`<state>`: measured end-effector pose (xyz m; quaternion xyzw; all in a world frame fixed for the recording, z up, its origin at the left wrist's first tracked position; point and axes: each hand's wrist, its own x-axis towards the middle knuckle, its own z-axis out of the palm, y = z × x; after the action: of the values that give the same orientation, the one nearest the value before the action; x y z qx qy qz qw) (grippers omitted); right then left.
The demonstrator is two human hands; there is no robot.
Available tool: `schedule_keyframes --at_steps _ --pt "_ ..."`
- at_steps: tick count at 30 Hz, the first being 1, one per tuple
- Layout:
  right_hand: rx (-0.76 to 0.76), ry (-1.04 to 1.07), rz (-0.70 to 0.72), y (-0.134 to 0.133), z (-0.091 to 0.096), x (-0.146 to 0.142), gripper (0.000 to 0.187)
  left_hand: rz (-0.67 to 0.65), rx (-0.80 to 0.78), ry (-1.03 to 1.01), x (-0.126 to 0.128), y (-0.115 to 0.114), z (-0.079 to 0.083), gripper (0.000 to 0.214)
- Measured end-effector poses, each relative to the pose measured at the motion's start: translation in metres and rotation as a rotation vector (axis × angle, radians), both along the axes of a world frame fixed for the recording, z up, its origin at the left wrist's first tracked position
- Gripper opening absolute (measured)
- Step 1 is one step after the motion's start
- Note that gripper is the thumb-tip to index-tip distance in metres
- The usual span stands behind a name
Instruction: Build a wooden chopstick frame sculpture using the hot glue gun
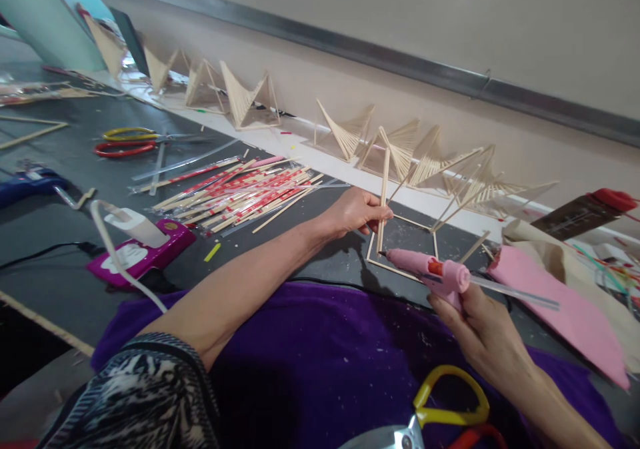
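Note:
My left hand pinches a thin wooden stick and holds it upright on a square stick frame that lies on the dark table. My right hand grips a pink glue gun with a clear glue rod sticking out of its back. The gun's nozzle points left and sits at the foot of the upright stick. A purple cloth lies under both of my forearms.
Finished stick models line the wall ledge. A pile of chopsticks in red wrappers lies to the left. Also here are scissors, a magenta case with a white cable, yellow-handled scissors and pink felt.

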<state>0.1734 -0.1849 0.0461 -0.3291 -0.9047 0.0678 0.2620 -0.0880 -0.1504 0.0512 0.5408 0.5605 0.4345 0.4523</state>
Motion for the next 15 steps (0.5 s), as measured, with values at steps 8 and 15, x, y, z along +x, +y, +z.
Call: schedule_keyframes --at_steps 8,15 --pt "-0.022 -0.077 0.076 -0.0007 0.0012 0.0026 0.015 0.002 0.010 0.013 0.0019 0.0003 -0.0011 0.024" --pt "-0.005 -0.044 0.042 -0.0005 -0.0005 0.0008 0.012 -0.008 0.020 0.030 0.0031 0.0006 -0.0043 0.026"
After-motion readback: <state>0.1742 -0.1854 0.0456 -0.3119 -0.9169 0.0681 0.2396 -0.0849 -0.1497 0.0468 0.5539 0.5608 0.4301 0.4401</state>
